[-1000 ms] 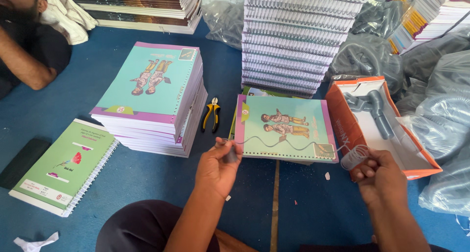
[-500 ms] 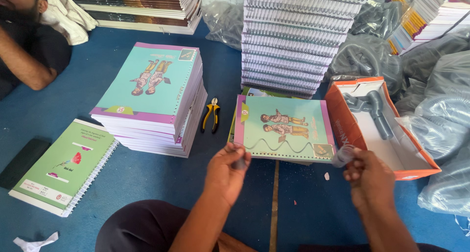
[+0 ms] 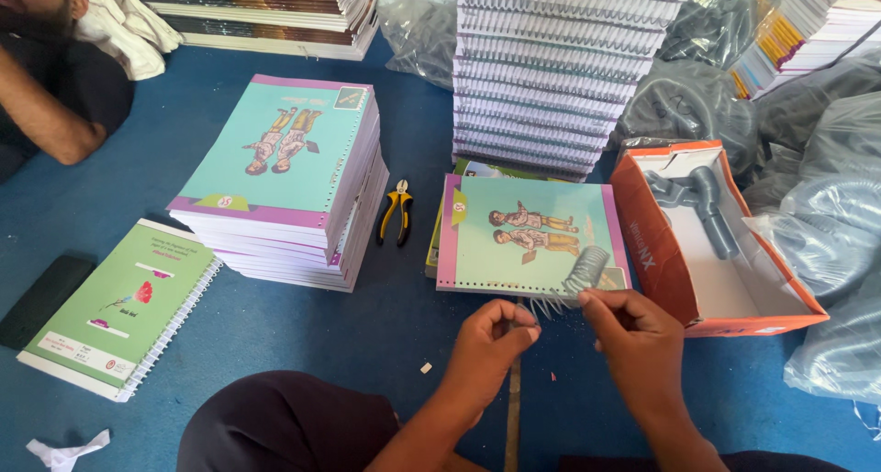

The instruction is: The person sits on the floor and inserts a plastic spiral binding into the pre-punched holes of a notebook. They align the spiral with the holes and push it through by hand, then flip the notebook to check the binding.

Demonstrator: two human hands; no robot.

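Note:
A teal book with a pink spine strip (image 3: 532,238) lies on the blue floor in front of me, its punched edge toward me. My right hand (image 3: 638,344) pinches a grey spiral binding coil (image 3: 580,277) that curls up over the book's near right corner. My left hand (image 3: 491,344) pinches the coil's other end at the book's near edge. The two hands are close together.
A stack of teal books (image 3: 284,183) stands left, yellow-handled pliers (image 3: 396,212) beside it. A green spiral-bound book (image 3: 124,307) lies far left. An orange box (image 3: 711,238) holds grey coils. A tall bound stack (image 3: 560,68) stands behind. A seated person (image 3: 55,87) is top left.
Both hands moved inward and brought the coil from the right side to the book's near edge; the left hand shifted right to meet it.

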